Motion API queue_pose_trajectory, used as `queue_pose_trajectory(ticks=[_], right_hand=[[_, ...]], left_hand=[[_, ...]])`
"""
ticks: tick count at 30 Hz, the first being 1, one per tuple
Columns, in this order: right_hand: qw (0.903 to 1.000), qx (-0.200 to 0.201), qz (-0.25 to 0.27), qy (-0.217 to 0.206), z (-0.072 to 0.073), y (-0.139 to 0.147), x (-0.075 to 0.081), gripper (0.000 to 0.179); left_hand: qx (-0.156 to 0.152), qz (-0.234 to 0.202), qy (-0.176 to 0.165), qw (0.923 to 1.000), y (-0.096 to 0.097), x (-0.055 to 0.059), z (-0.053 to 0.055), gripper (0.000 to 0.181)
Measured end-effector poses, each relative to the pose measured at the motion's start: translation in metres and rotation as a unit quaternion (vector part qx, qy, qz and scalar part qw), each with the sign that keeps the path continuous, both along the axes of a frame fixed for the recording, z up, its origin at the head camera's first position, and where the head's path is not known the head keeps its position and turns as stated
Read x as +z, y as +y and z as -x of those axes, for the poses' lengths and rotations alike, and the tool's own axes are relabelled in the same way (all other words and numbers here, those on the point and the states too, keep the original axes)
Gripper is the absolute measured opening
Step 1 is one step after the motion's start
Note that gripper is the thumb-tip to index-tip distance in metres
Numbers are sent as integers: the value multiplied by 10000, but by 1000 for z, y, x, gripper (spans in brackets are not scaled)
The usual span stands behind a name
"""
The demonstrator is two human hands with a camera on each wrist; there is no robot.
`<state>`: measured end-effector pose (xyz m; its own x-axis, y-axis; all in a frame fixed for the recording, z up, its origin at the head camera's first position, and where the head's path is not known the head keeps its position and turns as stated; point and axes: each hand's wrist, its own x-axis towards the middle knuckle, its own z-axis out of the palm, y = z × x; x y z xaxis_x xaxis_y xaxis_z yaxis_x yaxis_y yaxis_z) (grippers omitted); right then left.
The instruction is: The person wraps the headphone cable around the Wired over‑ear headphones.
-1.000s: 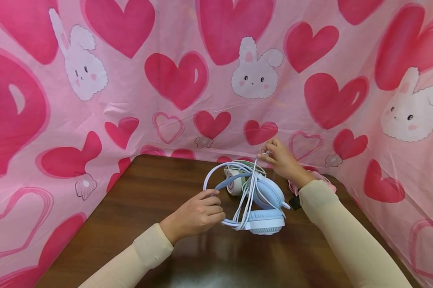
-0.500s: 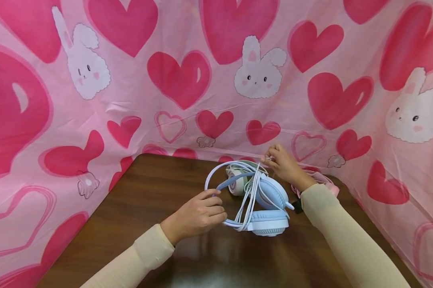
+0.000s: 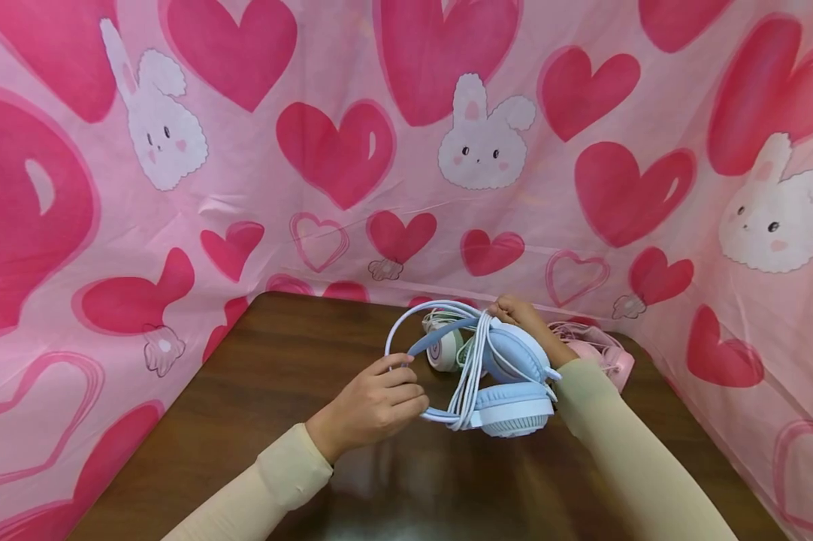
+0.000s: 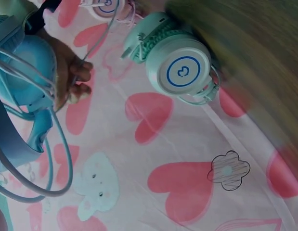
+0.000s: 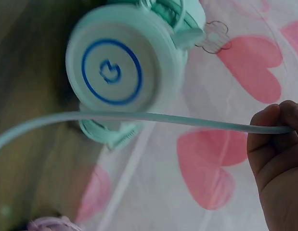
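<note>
My left hand (image 3: 373,406) grips the headband of light-blue and white headphones (image 3: 517,413), which it holds above the table with both ear cups to the right. Several turns of white cable (image 3: 472,368) wrap around the headband near the cups. My right hand (image 3: 517,314) is beyond the upper ear cup, which partly covers it. In the right wrist view, the fingers and thumb of that hand pinch the cable (image 5: 177,118), a length of which runs off to the left. The left wrist view shows the same cable passing to the right hand's fingertips (image 4: 83,72).
White and green headphones (image 3: 442,355) lie on the brown wooden table (image 3: 312,353) behind the blue pair. Pink headphones (image 3: 616,364) with a bundled cable rest at the back right. A pink cloth (image 3: 420,180) with hearts and rabbits hangs around the table.
My right hand has moved down behind the upper ear cup with the cable in its fingers. The ear cups have shifted slightly right. My left hand keeps its grip on the headband.
</note>
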<state>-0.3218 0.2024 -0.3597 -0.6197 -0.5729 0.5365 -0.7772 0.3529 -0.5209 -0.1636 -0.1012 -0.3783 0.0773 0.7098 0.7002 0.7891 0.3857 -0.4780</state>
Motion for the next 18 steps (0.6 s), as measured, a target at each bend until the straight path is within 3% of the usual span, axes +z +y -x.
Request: queue_pose_trajectory(ticks=[1, 2, 3, 4, 5, 6, 7, 8, 9, 10, 11, 12, 13, 14, 16, 17, 18], right_hand=[[9979, 320, 358, -441, -9, -4, 1, 19], [9875, 979, 957, -775, -17, -9, 1, 16], [9685, 1875, 1444, -769, 2, -4, -22, 15], [9403, 2819, 1653, -950, -4, -4, -21, 18], [8699, 4203, 1794, -1853, -6, -2, -23, 27], [7642, 5520, 1672, -2887, -11, -2, -21, 37], [6920, 6359, 1304, -3159, -14, -4, -18, 47], [6408, 6905, 896, -3232, -12, -2, -18, 58], [6284, 7055, 538, -3232, -12, 0, -15, 64], [6062, 6902, 567, -3911, -42, -9, 12, 63], [5674, 6798, 736, -4588, -47, -14, 17, 57], [6083, 6619, 941, -4277, -57, -21, 26, 53], [6578, 6373, 1189, -3834, -63, -26, 32, 49], [6445, 6212, 1458, -4213, -68, -30, 35, 45], [5729, 5919, 2024, -5296, -71, -34, 36, 39], [5661, 5773, 2234, -5443, -70, -35, 33, 38], [5699, 5778, 2349, -5349, -67, -34, 30, 39]], left_hand=[[-19, -39, 2, 10000, 1, 0, 0, 18], [-38, -75, 16, 10000, 1, 0, 0, 18], [-35, -100, 7, 9999, 2, 0, -1, 14], [-32, -129, -2, 9999, 2, 0, -1, 11], [-35, -157, -7, 9999, 3, 1, -1, 8], [-39, -185, -18, 9998, 4, 1, -2, 6], [-43, -211, -19, 9998, 4, 2, -2, 7], [-43, -233, -28, 9997, 5, 2, -2, 8], [-41, -252, -50, 9997, 5, 3, -3, 11], [-57, -274, -41, 9996, 6, 3, -2, 9], [-67, -286, -48, 9996, 6, 4, -3, 8], [-74, -301, -39, 9995, 7, 4, -3, 7], [-78, -311, -17, 9995, 7, 4, -3, 7], [-80, -313, 11, 9995, 8, 4, -3, 8], [-66, -314, 27, 9995, 8, 5, -3, 8], [-48, -306, 33, 9995, 9, 5, -3, 7], [-28, -302, 33, 9995, 9, 6, -4, 6]])
